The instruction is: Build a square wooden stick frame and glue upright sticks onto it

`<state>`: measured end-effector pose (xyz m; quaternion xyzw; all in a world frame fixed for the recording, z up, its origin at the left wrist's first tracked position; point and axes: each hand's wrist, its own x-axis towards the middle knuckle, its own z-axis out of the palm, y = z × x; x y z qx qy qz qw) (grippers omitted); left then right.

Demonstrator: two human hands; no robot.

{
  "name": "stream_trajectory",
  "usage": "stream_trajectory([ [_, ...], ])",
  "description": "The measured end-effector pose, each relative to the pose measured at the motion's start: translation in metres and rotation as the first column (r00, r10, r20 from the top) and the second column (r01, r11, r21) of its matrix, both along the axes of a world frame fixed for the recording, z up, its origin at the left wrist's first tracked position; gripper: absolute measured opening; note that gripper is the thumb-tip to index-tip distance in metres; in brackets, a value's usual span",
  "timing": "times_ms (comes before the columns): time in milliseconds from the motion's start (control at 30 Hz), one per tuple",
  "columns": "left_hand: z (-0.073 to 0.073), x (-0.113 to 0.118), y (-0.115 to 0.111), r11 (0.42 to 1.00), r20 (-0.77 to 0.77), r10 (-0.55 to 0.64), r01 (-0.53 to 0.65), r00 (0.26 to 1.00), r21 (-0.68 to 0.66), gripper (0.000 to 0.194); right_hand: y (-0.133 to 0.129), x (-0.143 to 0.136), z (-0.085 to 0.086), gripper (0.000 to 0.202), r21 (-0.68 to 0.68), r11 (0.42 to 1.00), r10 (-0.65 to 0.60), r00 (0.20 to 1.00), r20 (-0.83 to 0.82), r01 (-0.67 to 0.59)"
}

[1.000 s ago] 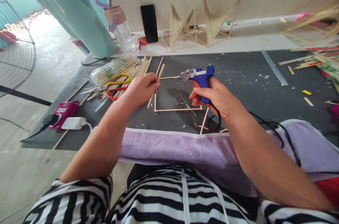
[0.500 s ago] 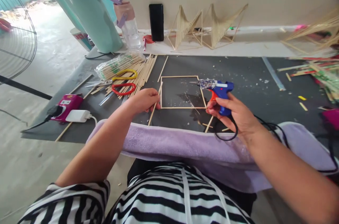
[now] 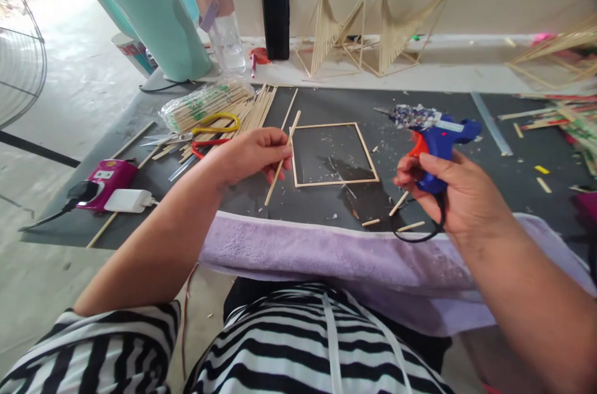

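Between the fingers of my left hand [image 3: 265,155] is a thin wooden stick [image 3: 280,164], tilted, with its upper end beside the left side of a stick frame. That four-sided wooden frame [image 3: 338,183] lies flat on the dark table [image 3: 326,204]. My right hand [image 3: 448,189] grips a blue hot glue gun [image 3: 441,140] with an orange trigger. Its nozzle points left, above the table and to the right of the frame. Glue residue and bits coat the gun's front part.
Scissors [image 3: 215,123], a bag of sticks [image 3: 205,105] and loose sticks [image 3: 261,109] lie at left, near a magenta power adapter [image 3: 108,179]. Behind stand a phone [image 3: 275,22], a bottle [image 3: 219,24] and stick models [image 3: 326,40]. A purple towel [image 3: 317,248] covers the front edge.
My right hand has moved the glue gun right and up, away from the frame. My left hand has lifted slightly with the stick. The view has shifted a little.
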<state>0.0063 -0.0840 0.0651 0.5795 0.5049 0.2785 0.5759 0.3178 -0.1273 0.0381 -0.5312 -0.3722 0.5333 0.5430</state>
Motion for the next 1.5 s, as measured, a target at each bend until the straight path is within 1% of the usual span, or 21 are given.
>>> stream_trajectory([
  [67,0.003,-0.001,0.007,0.999,-0.031,-0.005,0.004,0.999,-0.050,0.021,0.000,-0.026,0.006,0.016,0.023,1.000,0.008,0.999,-0.041,-0.007],
  [133,-0.001,0.001,0.013,0.995,-0.079,-0.039,0.031,0.996,-0.100,0.020,0.003,-0.052,0.006,0.015,0.001,1.000,0.029,0.999,-0.045,-0.029],
  [233,-0.015,0.004,0.020,0.995,-0.107,-0.031,0.020,0.994,-0.099,0.012,0.009,-0.084,-0.005,0.016,-0.040,0.996,0.076,0.997,0.001,-0.076],
  [300,-0.023,0.004,0.022,0.998,-0.132,-0.005,-0.004,0.991,-0.070,0.013,0.013,-0.096,-0.016,0.016,-0.004,0.996,0.090,0.995,0.047,-0.090],
  [333,-0.025,0.002,0.022,0.999,-0.163,-0.016,0.008,0.986,-0.047,0.014,0.015,-0.099,-0.022,0.016,0.028,0.996,0.088,0.994,0.062,-0.090],
  [367,-0.027,0.001,0.020,0.999,-0.211,-0.041,0.038,0.977,-0.016,0.015,0.017,-0.100,-0.026,0.016,0.062,0.994,0.082,0.994,0.071,-0.087],
  [433,-0.028,-0.003,0.017,0.984,-0.356,-0.130,0.163,0.925,0.065,0.018,0.020,-0.098,-0.033,0.017,0.127,0.990,0.054,0.996,0.072,-0.063],
  [500,-0.028,-0.005,0.012,0.942,-0.510,-0.195,0.305,0.838,0.141,0.023,0.024,-0.092,-0.036,0.019,0.175,0.984,-0.003,0.998,0.057,-0.007],
  [567,-0.028,-0.006,0.007,0.892,-0.619,-0.214,0.410,0.755,0.191,0.028,0.029,-0.086,-0.037,0.020,0.196,0.978,-0.074,0.997,0.021,0.068],
  [633,-0.029,-0.005,0.003,0.855,-0.689,-0.206,0.471,0.694,0.218,0.032,0.033,-0.080,-0.037,0.016,0.203,0.973,-0.115,0.993,-0.002,0.113],
  [733,-0.029,-0.003,0.001,0.833,-0.747,-0.168,0.498,0.643,0.240,0.033,0.036,-0.075,-0.037,0.010,0.223,0.968,-0.122,0.992,0.015,0.116],
  [867,-0.029,-0.004,0.001,0.814,-0.764,-0.157,0.520,0.626,0.260,0.032,0.032,-0.076,-0.035,0.011,0.178,0.978,-0.114,0.993,0.007,0.111],
  [1033,-0.032,-0.006,0.004,0.774,-0.749,-0.177,0.561,0.638,0.295,0.029,0.029,-0.077,-0.034,0.011,0.179,0.983,-0.049,0.998,0.026,0.044],
  [1233,-0.037,-0.005,0.006,0.728,-0.733,-0.220,0.609,0.643,0.316,0.022,0.029,-0.077,-0.034,0.011,0.130,0.989,-0.076,0.997,0.028,0.072],
  [1500,-0.042,-0.004,0.007,0.709,-0.718,-0.222,0.615,0.659,0.345,0.019,0.025,-0.078,-0.033,0.005,0.116,0.993,-0.042,0.998,0.055,0.035],
])
